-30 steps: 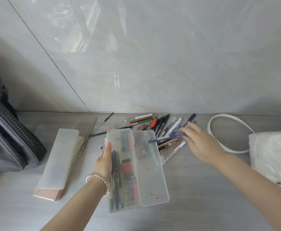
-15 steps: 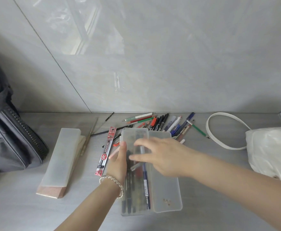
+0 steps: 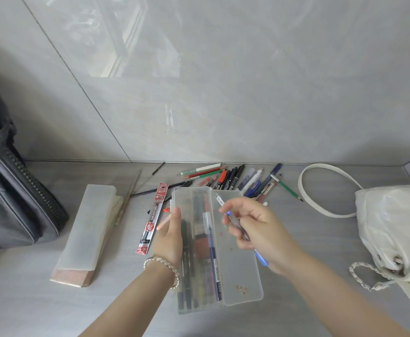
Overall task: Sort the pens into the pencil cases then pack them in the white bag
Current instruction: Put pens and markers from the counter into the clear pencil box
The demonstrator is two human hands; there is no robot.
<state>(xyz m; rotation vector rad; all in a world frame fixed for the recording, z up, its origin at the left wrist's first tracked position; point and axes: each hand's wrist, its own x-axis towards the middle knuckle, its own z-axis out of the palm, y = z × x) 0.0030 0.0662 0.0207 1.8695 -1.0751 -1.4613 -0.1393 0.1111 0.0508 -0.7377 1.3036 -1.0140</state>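
A clear plastic pencil case [image 3: 238, 271] lies open in front of me with several pens in its left half. My left hand [image 3: 168, 237] grips its left edge. My right hand [image 3: 252, 229] hovers over the open lid, fingers closed on a couple of blue pens [image 3: 235, 221]. A heap of loose pens [image 3: 233, 178] lies by the wall just beyond the case. A second frosted pencil case [image 3: 89, 224] lies shut at the left on a wooden block. The white bag [image 3: 393, 229] sits at the right.
A dark grey zipped bag [image 3: 16, 198] stands at the far left. A red refill packet [image 3: 154, 220] lies left of the open case. The white bag's strap [image 3: 320, 188] loops over the counter near the tiled wall.
My right hand took pens from the heap, laid one blue pen in the case and now lifts clear over the lid with others still held. The case shifted right.
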